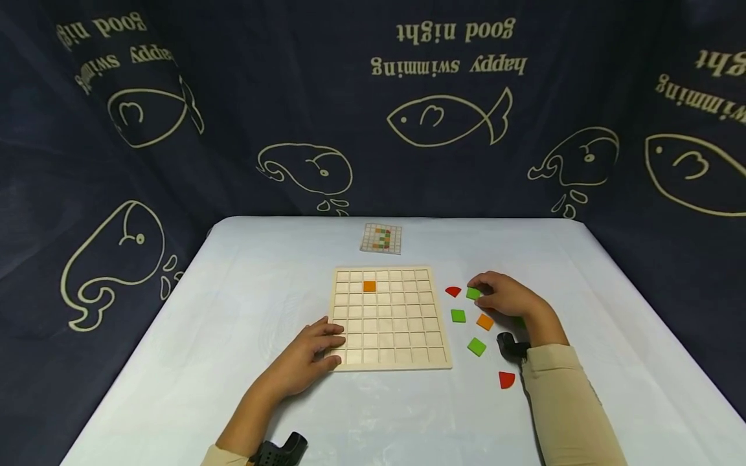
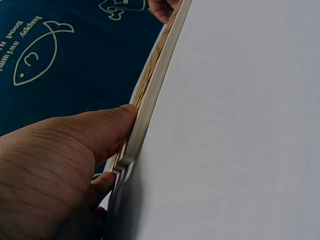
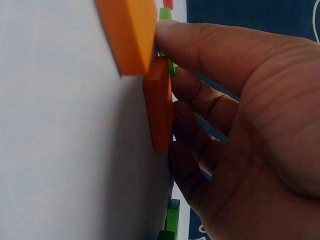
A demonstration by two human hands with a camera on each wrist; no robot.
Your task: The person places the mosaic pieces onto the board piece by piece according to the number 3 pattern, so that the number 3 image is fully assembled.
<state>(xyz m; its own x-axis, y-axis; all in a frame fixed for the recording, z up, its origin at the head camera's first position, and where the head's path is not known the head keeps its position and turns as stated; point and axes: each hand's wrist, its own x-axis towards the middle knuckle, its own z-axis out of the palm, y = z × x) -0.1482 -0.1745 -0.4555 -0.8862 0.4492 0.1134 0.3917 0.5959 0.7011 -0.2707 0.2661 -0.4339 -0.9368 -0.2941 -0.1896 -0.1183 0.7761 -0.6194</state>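
Dark blue cloth [image 1: 245, 65], printed with pale fish and lettering, backs a white desk [image 1: 175, 362] that fills the lower frame. At lower centre lies a gridded wooden board [image 1: 402, 325] carrying one orange square [image 1: 370, 286] in its second row from the top; a pattern card [image 1: 381, 239] lies above it in the frame.

Right hand [image 1: 508, 298]: right of the board, thumb and forefinger are bent about opposite edges of a green tile [image 1: 473, 293], with only the tile's width between them. How firmly they press cannot be told. Left hand [image 1: 305, 359]: fingers loosely spread at the board's lower left edge, touching it with no grip evident.

Recommended handling, as judged from this position:
1. Seat both fingertips squarely on the tile's thin sides, since a grip on one corner is likely to let it twist.
2. Raise the tile straight up before moving sideways; a red piece [image 1: 452, 291] lies just left of it.
3. Hold the other fingers high. The right wrist view shows an orange tile [image 3: 161, 110] close beside their tips, where it could be nudged.
4. Apply light, even pressure with the left hand, so that the board does not slide or turn.
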